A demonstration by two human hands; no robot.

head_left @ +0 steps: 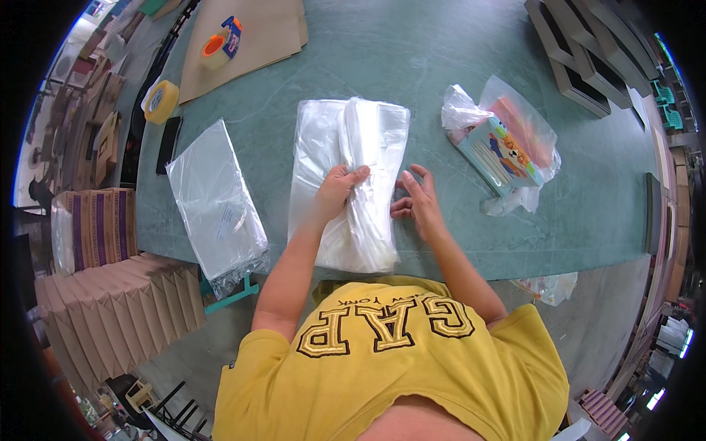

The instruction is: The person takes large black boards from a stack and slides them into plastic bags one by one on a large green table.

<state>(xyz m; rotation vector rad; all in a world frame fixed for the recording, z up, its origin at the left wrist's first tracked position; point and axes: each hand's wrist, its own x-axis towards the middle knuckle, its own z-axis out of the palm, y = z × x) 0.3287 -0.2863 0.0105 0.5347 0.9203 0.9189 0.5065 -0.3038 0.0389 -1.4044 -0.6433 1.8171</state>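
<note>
A stack of clear plastic bags [309,158] lies on the green table in front of me, with a bunched fold of plastic running lengthwise over it. My left hand [340,192] is closed around that fold, thumb on top. At the stack's right edge is my right hand [419,200], its fingers apart and slightly curled, with nothing visible in it. Left of the stack rests a flat pack of clear plastic sheets or bags [217,198] in its wrapper. To the right sits a plastic-wrapped packet with a cartoon animal print [504,151].
Brown paper sheets [250,44] lie at the far left, bearing a tape dispenser [219,45]. Nearby are a yellow tape roll [161,101] and a dark flat object [168,145]. Grey boxes [581,55] stand far right. Folded brown cartons [121,312] fill the floor at left.
</note>
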